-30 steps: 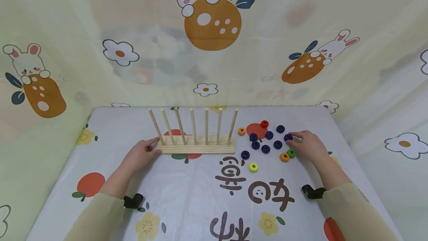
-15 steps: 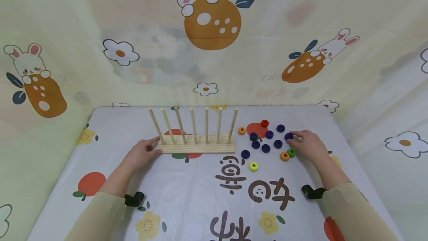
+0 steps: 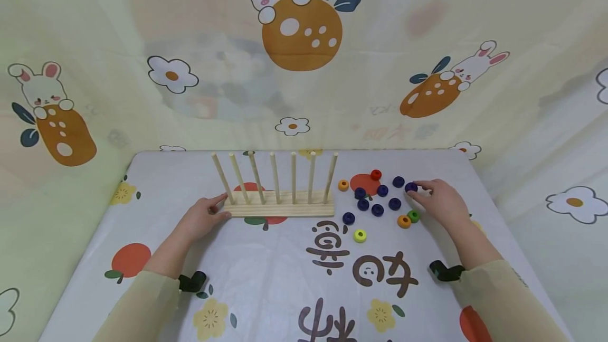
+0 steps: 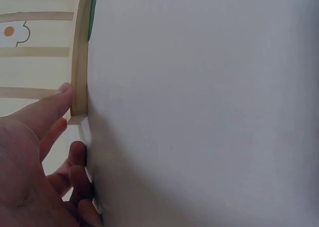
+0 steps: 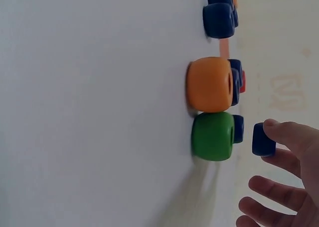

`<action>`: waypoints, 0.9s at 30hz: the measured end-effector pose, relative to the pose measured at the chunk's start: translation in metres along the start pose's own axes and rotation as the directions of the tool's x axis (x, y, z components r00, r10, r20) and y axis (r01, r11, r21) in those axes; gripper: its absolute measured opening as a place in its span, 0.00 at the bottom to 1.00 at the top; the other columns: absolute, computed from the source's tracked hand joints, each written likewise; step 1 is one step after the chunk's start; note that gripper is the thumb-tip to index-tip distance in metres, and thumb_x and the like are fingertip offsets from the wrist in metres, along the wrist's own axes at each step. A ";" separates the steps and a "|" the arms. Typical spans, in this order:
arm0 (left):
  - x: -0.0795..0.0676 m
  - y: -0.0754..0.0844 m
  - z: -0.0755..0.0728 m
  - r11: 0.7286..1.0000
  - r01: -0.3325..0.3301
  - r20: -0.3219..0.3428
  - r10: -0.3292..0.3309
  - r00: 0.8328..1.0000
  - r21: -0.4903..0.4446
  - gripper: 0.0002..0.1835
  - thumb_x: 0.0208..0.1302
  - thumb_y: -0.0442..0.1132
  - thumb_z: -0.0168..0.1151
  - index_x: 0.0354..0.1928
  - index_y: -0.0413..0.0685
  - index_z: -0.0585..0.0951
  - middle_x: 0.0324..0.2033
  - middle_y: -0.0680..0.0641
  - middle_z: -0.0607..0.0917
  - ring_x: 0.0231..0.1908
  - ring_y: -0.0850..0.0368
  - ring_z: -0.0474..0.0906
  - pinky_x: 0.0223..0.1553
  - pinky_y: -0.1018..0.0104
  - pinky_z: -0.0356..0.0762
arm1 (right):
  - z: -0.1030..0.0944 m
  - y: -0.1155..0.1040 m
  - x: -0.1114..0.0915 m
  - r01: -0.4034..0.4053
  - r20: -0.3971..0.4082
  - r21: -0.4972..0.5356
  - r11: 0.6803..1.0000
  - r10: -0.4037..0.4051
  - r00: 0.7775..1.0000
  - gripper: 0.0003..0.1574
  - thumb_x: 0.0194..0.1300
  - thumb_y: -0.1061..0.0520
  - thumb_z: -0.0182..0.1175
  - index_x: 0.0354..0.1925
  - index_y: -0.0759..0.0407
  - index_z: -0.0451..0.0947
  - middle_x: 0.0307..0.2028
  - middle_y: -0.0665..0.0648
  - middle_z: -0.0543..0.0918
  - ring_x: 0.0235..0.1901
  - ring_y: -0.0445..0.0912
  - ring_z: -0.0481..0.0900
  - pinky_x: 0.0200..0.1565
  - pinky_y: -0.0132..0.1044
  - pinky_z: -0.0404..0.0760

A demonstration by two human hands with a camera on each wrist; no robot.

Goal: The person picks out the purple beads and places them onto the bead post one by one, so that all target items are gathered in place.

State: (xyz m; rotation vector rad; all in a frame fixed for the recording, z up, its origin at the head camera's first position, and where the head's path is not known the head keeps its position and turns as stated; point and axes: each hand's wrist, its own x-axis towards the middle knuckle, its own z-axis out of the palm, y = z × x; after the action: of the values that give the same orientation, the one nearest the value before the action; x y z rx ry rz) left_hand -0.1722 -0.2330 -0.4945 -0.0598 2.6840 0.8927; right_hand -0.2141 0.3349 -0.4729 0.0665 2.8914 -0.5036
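Note:
A wooden rack [image 3: 280, 210] with a row of several upright pegs stands left of centre on the table, its pegs bare. My left hand [image 3: 201, 220] holds the rack's left end, thumb at the front and index finger behind; the left wrist view shows the thumb [image 4: 64, 90] against the base. Over on the right, my right hand [image 3: 442, 205] pinches a dark blue bead [image 5: 263, 140] between thumb and index finger, raised off the cloth, its other fingers loosely spread. Just nearer than it lie a green bead [image 3: 414, 216] and an orange bead [image 3: 404, 221], side by side.
Several dark blue beads [image 3: 377, 210] lie scattered between the rack and my right hand. Among them are a red bead [image 3: 376, 174] and another orange bead [image 3: 343, 185], with a yellow bead [image 3: 360, 236] nearer. A printed cloth [image 3: 266, 278] covers the table; a patterned curtain [image 3: 380, 67] hangs behind.
My right hand has lifted the blue bead slightly up from its spot on the cloth. My left hand stays on the rack's end, and the other beads lie where they were.

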 end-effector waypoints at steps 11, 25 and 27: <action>0.001 0.000 0.002 0.999 0.033 0.003 -0.033 0.999 0.000 0.37 0.68 0.49 0.64 0.75 0.51 0.63 0.46 0.38 0.73 0.43 0.45 0.69 0.43 0.53 0.70 | -0.009 -0.014 -0.009 0.034 -0.036 -0.012 0.999 -0.035 0.999 0.40 0.68 0.38 0.60 0.66 0.62 0.71 0.55 0.73 0.74 0.52 0.67 0.72 0.50 0.60 0.74; 0.002 0.000 0.001 0.999 0.045 0.014 -0.045 0.999 -0.003 0.37 0.68 0.50 0.64 0.75 0.53 0.63 0.47 0.38 0.73 0.44 0.44 0.70 0.46 0.50 0.71 | -0.021 -0.049 -0.026 0.069 -0.126 -0.011 0.998 -0.070 0.990 0.42 0.66 0.32 0.60 0.65 0.60 0.74 0.49 0.67 0.78 0.49 0.61 0.74 0.47 0.55 0.76; 0.002 0.000 0.001 0.999 0.045 0.015 -0.045 0.999 -0.004 0.37 0.68 0.50 0.64 0.75 0.53 0.63 0.47 0.38 0.73 0.44 0.44 0.69 0.46 0.50 0.70 | -0.023 -0.054 -0.029 0.081 -0.134 -0.007 0.997 -0.081 0.988 0.43 0.66 0.31 0.59 0.64 0.60 0.74 0.50 0.67 0.78 0.50 0.61 0.74 0.49 0.56 0.75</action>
State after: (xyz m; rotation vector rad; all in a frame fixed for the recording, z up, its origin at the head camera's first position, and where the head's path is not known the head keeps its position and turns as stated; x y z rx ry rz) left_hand -0.1740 -0.2324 -0.4965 -0.1134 2.6559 0.8812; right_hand -0.1948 0.2917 -0.4274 -0.0186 3.0362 -0.5297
